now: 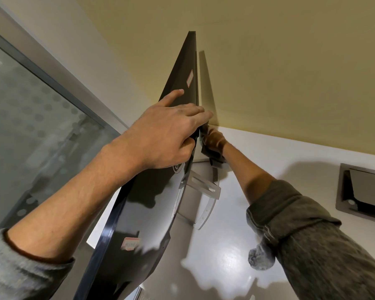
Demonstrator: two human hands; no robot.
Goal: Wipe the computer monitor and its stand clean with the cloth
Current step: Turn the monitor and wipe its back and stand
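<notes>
On white desk [258,161], monitor [139,213] against yellow wall [268,61].

An office: monitor [139,213], desk power hatch [364,191] (frosted glass partition [30,126]).

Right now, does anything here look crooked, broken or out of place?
Nothing looks broken or spilled. The monitor leans forward, held by the left hand while the right hand wipes behind it with the cloth.

The monitor [139,213] has a glossy black plastic back that mirrors the light, with paper stickers [130,243] on it. Its stand [208,204] is brushed silvery metal. The desk [268,152] is smooth, shiny white. The cloth [212,155] looks dark and soft. The sleeves [312,245] are grey knit.
</notes>
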